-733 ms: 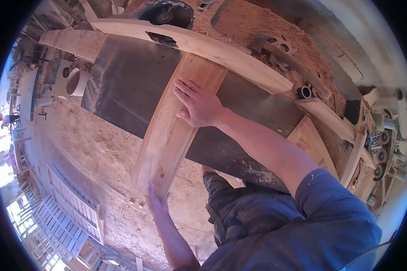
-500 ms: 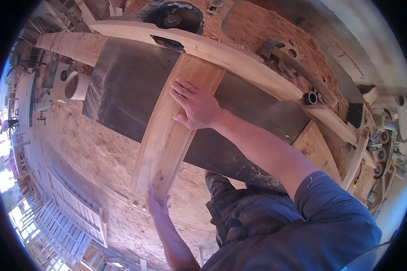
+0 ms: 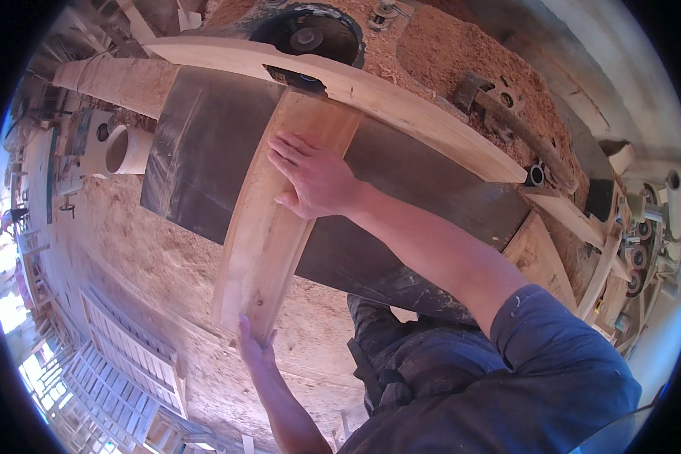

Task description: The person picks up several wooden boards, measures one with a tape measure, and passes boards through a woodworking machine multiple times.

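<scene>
Dark table (image 3: 204,129) beside the fence (image 3: 401,110): press your board (image 3: 259,234) evenly, right hand (image 3: 310,178) fingers flat, left hand (image 3: 256,350) fingers gripping its end.

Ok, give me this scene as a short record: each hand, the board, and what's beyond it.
Left hand: at near end of wooden board
Right hand: palm down on its upper face
Board position: across dark tabletop, near end overhanging
Beyond board: notched wooden rail, sawdust heaped behind
</scene>
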Demonstrator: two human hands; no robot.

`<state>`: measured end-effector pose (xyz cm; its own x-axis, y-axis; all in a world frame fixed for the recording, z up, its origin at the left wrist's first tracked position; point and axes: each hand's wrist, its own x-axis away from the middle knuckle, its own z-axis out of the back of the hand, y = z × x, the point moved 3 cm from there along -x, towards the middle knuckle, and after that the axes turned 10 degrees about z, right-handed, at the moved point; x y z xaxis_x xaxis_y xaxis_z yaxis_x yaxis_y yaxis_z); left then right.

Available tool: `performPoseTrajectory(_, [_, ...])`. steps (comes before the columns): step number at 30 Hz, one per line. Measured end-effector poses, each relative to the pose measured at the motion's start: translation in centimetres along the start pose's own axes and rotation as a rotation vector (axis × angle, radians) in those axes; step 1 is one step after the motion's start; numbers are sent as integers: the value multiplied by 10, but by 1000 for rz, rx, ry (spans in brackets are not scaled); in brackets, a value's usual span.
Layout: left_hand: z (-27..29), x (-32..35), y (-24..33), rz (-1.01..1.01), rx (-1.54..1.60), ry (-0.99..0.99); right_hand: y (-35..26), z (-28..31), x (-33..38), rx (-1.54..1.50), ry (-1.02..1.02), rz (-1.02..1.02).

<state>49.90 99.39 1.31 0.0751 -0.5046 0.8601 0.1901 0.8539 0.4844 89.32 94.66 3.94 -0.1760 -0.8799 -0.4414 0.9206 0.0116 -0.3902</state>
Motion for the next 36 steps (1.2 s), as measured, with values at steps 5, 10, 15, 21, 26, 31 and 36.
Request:
performPoseTrajectory(5, [1,-12,24,22,-24,27,2,-11,-22,1,-23,-13])
performPoseTrajectory(10, [12,-36,44,6,-2,4,2,-23,-47,10,9,-11])
performPoseTrajectory(15, [9,-51,76,-3,-7,26,6,-44,-76,20,9,-15])
performPoseTrajectory(21, [14,-72,113,-66,14,-33,5,-67,-113,36,20,-23])
performPoseTrajectory(26, [28,-46,85,-102,94,58,-62,-65,-87,-14,161,-177])
performPoseTrajectory(31, [115,-15,-89,-27,517,-756,-218,-50,62,-801,411,-885])
performPoseTrajectory(36, [53,127,-176,300,401,-555,-248,-34,143,-937,-134,-1150])
